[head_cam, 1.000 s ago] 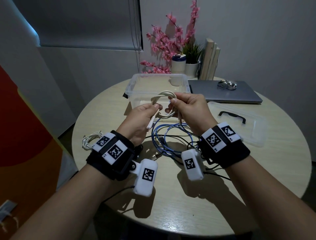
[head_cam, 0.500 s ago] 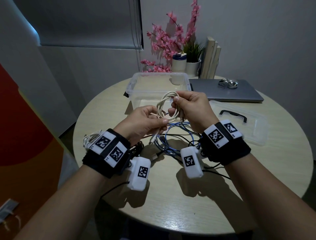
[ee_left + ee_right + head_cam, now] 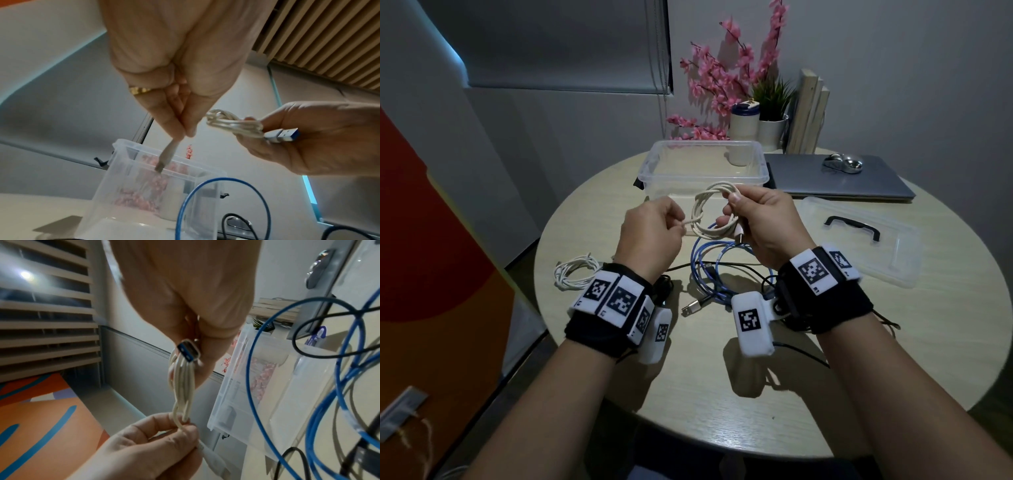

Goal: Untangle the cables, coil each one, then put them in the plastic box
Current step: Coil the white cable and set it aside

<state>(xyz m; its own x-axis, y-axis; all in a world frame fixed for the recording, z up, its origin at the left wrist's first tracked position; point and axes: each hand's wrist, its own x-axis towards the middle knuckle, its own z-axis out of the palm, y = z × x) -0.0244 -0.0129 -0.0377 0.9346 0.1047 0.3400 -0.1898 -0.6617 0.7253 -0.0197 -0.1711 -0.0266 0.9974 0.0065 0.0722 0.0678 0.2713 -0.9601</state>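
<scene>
A coiled white cable hangs in the air above the round table, just in front of the clear plastic box. My right hand grips the coil's right side, with the blue-tipped USB plug sticking out below the fingers. My left hand pinches the cable's loose end at the coil's left edge. On the table under both hands lie a blue cable and a black cable, tangled together. A second white cable lies coiled at the table's left edge.
The box's clear lid with a black handle lies at the right. A closed grey laptop carrying a mouse sits behind it. Pots, pink flowers and books stand at the back. An orange panel is at the left.
The left hand moved up and left along the coil, drawing the loose end through to the left. The right hand kept its grip, and the coil turned more face-on.
</scene>
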